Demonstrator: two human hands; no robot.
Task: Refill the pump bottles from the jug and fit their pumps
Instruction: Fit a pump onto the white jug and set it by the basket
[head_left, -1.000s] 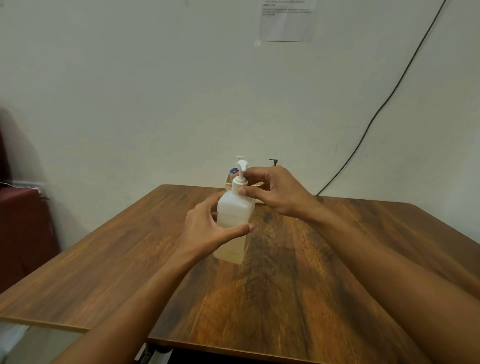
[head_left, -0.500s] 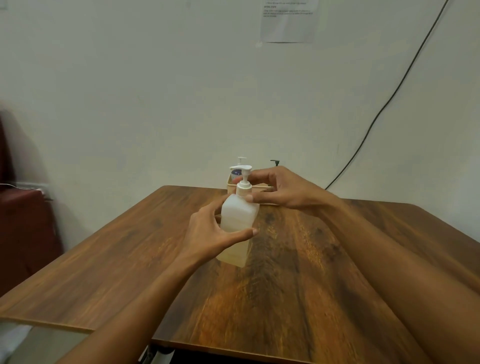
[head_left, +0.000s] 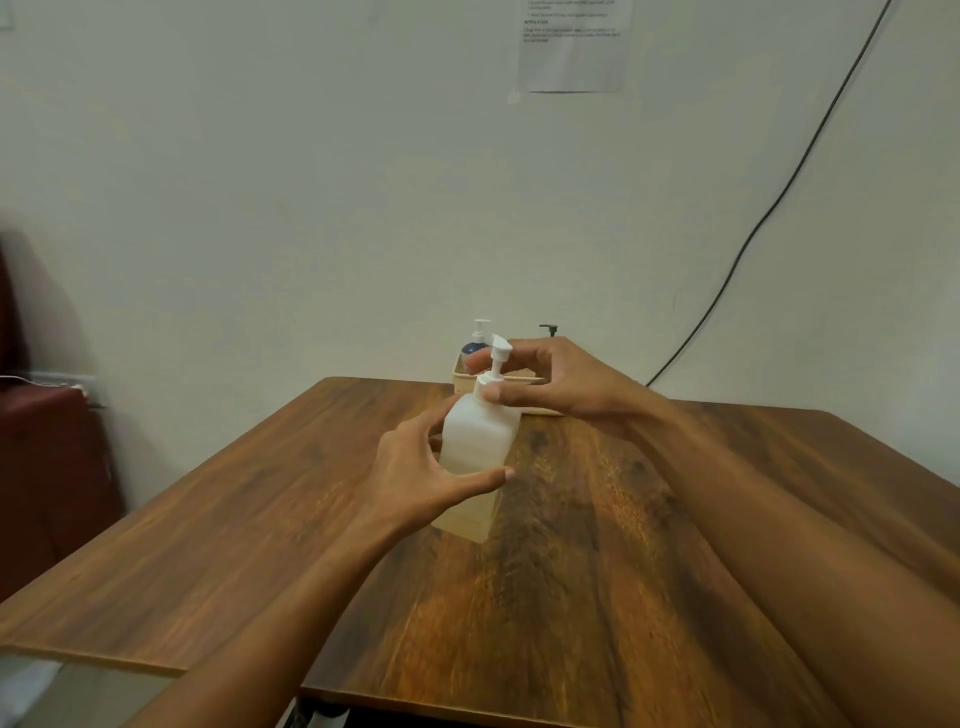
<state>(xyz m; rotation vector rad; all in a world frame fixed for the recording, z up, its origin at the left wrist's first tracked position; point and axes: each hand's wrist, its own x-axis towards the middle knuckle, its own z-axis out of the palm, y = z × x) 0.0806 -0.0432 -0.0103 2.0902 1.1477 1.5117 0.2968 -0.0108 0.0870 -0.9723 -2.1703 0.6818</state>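
A translucent white square pump bottle (head_left: 478, 441) stands on the wooden table (head_left: 597, 545) with pale liquid in its lower part. My left hand (head_left: 421, 473) grips its body from the left, thumb across the front. My right hand (head_left: 556, 379) pinches the white pump (head_left: 496, 364) at its collar on the bottle's neck. The pump head points up and to the right.
A small beige tray (head_left: 467, 382) sits at the table's far edge by the wall, holding a blue pump bottle (head_left: 475, 345) and a dark pump top (head_left: 549, 330). A black cable (head_left: 779, 192) runs down the wall. A dark red seat (head_left: 47, 457) stands left.
The pump head has turned from facing left to facing right while my right hand stays on the collar. My left hand keeps hold of the bottle, which has barely shifted.
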